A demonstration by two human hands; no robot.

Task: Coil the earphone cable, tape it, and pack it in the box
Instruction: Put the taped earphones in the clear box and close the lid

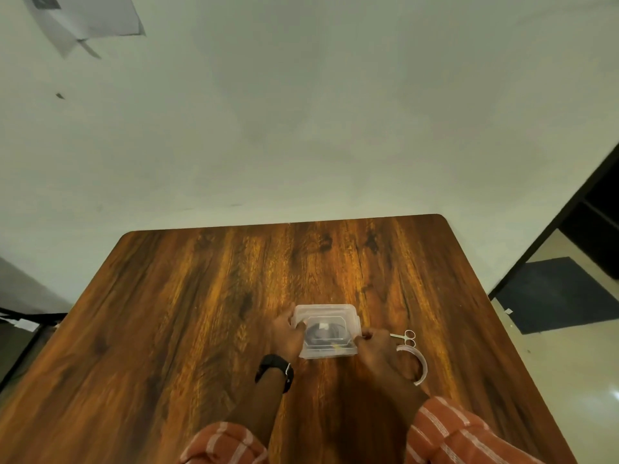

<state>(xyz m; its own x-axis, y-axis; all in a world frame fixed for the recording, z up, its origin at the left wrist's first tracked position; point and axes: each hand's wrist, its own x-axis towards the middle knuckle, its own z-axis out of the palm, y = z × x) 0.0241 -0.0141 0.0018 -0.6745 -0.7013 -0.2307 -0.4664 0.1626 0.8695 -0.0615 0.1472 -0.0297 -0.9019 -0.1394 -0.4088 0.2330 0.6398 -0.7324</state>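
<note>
A small clear plastic box with its lid on lies on the wooden table. Through the lid a dark coiled earphone cable shows, with a white bit of tape on it. My left hand grips the box's left side, thumb on the lid. My right hand holds the box's right edge with its fingertips. A black watch sits on my left wrist.
Small metal scissors lie just right of the box, behind my right hand. A roll of white tape lies beside them, partly under my right hand. The table's far edge meets a pale wall. The floor drops off at right.
</note>
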